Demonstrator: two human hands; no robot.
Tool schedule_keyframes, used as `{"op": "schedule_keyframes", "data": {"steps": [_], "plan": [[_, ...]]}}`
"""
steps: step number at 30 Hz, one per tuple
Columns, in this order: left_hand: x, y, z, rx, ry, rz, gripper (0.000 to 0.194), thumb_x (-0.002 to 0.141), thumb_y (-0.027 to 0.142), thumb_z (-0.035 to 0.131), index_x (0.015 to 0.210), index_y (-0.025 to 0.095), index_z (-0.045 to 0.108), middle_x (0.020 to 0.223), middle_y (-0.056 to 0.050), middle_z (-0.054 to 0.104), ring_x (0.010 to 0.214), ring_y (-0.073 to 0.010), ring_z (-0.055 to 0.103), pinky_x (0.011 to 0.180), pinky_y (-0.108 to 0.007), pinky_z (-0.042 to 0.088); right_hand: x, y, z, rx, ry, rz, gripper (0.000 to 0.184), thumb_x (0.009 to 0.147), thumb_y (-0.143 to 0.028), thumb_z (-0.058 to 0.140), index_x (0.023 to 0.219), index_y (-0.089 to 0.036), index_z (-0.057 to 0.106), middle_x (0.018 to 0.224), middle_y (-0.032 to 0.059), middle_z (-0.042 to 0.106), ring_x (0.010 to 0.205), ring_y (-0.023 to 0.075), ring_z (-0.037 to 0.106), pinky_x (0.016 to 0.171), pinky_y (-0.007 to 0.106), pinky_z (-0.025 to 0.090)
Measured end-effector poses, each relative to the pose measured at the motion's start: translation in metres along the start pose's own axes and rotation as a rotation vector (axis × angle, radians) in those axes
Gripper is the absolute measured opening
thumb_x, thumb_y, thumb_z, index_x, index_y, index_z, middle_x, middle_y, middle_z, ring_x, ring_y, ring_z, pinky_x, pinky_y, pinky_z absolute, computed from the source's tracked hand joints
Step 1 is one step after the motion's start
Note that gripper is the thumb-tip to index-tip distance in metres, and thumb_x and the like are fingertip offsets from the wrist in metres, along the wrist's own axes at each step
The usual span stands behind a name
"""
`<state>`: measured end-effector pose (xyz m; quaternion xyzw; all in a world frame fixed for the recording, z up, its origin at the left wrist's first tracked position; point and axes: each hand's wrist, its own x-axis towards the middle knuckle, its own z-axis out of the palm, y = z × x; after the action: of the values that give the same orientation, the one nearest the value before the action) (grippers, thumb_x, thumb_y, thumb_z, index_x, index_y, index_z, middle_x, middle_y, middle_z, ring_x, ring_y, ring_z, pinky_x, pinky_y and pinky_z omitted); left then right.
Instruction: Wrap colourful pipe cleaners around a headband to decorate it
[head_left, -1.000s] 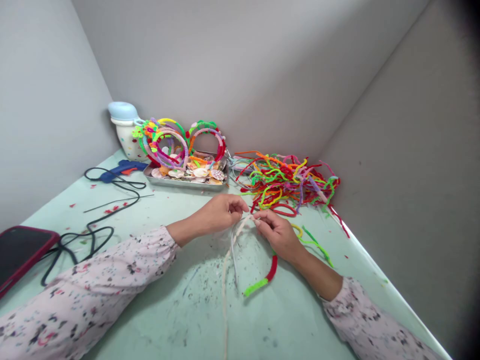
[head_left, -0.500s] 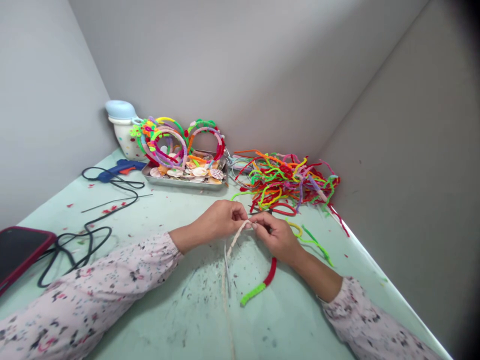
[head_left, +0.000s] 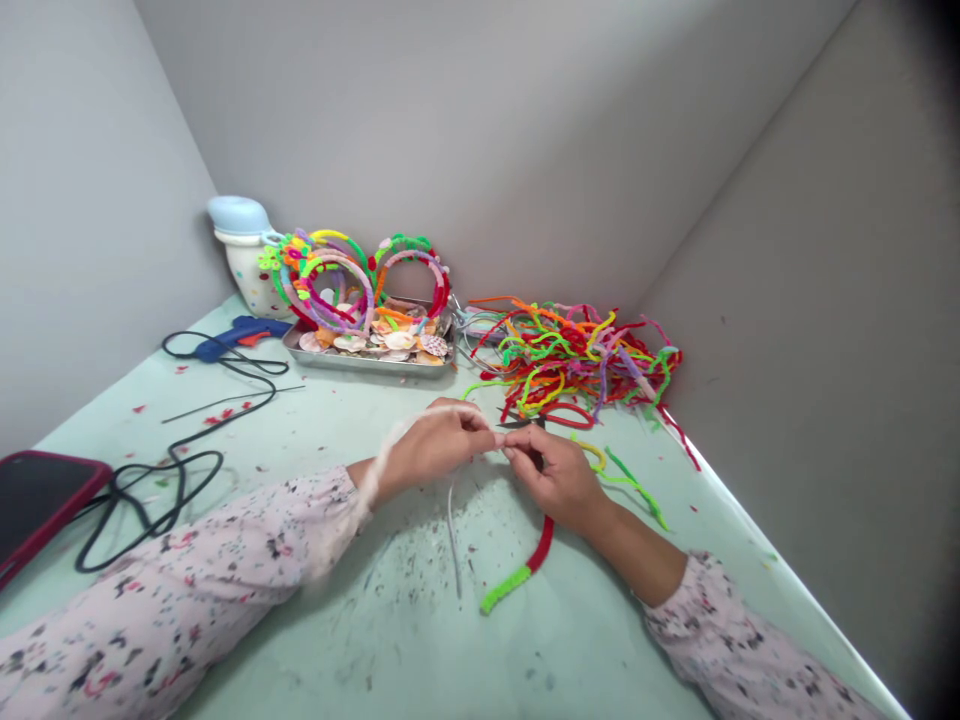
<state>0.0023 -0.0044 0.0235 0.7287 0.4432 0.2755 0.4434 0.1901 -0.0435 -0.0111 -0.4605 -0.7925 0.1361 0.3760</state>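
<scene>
Your left hand (head_left: 435, 447) and right hand (head_left: 553, 478) meet near the middle of the head view, above the table (head_left: 420, 650). Your left fingers (head_left: 472, 428) are together, pinched on a pale fuzzy pipe cleaner (head_left: 397, 435). It arcs from the fingertips back over the hand toward 9 o'clock, then blurs past your wrist. Your right fingers (head_left: 517, 455) are also together, touching the left fingertips, but they hide what lies between them, so you can't tell whether they clamp the pipe cleaner.

A thin white strand (head_left: 452, 535) hangs below your hands. A small dark pointed piece (head_left: 519, 423) sits just beyond your right fingertips at 12 o'clock, too small to name. A red-and-green pipe cleaner (head_left: 529, 565) lies on the table at 6 o'clock, with yellow-green ones (head_left: 626, 482) at 3 o'clock.

A colourful heap of pipe cleaners (head_left: 577, 360) lies at 1 o'clock. At 11 o'clock, fuzzy hoops (head_left: 352, 280) lean over a tray (head_left: 367, 365) of shells. Beside them are a jar (head_left: 247, 270) and a glue gun (head_left: 240, 338) with a black cord (head_left: 255, 408). A phone (head_left: 37, 500) lies at 9 o'clock.
</scene>
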Motion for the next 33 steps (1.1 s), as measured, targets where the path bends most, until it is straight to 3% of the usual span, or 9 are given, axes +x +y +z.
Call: {"op": "schedule_keyframes", "data": {"steps": [7, 12, 20, 33], "plan": [[0.002, -0.002, 0.003, -0.006, -0.012, -0.051, 0.023, 0.071, 0.038, 0.057, 0.065, 0.018, 0.063, 0.055, 0.002, 0.055, 0.052, -0.0112, 0.048, 0.048, -0.023, 0.033, -0.001, 0.001, 0.000, -0.026, 0.018, -0.014, 0.012, 0.085, -0.023, 0.051, 0.091, -0.020, 0.061, 0.077, 0.0021, 0.066, 0.067, 0.0145, 0.059, 0.063, 0.025, 0.043], [0.002, -0.003, 0.008, -0.167, -0.091, -0.094, 0.028, 0.075, 0.040, 0.054, 0.064, 0.015, 0.060, 0.054, 0.002, 0.052, 0.050, -0.0100, 0.047, 0.046, -0.022, 0.034, 0.000, 0.000, -0.001, -0.027, 0.015, 0.002, 0.011, 0.086, -0.023, 0.050, 0.090, -0.020, 0.061, 0.080, 0.0025, 0.066, 0.069, 0.0149, 0.059, 0.064, 0.025, 0.044], [0.003, 0.000, 0.012, -0.319, -0.098, -0.175, 0.024, 0.072, 0.034, 0.055, 0.060, 0.013, 0.058, 0.051, 0.001, 0.050, 0.047, -0.0091, 0.044, 0.045, -0.022, 0.031, 0.000, -0.003, -0.001, -0.046, 0.042, -0.036, 0.013, 0.086, -0.022, 0.051, 0.093, -0.021, 0.062, 0.079, 0.0026, 0.067, 0.068, 0.0152, 0.060, 0.064, 0.026, 0.045], [-0.002, 0.003, 0.014, -0.393, -0.071, -0.142, 0.016, 0.067, 0.022, 0.050, 0.053, 0.014, 0.054, 0.052, 0.001, 0.047, 0.047, -0.0088, 0.040, 0.046, -0.024, 0.029, -0.001, -0.005, 0.000, -0.119, 0.069, -0.094, 0.014, 0.086, -0.021, 0.051, 0.092, -0.020, 0.063, 0.078, 0.0035, 0.068, 0.069, 0.0155, 0.061, 0.066, 0.026, 0.045]]}}
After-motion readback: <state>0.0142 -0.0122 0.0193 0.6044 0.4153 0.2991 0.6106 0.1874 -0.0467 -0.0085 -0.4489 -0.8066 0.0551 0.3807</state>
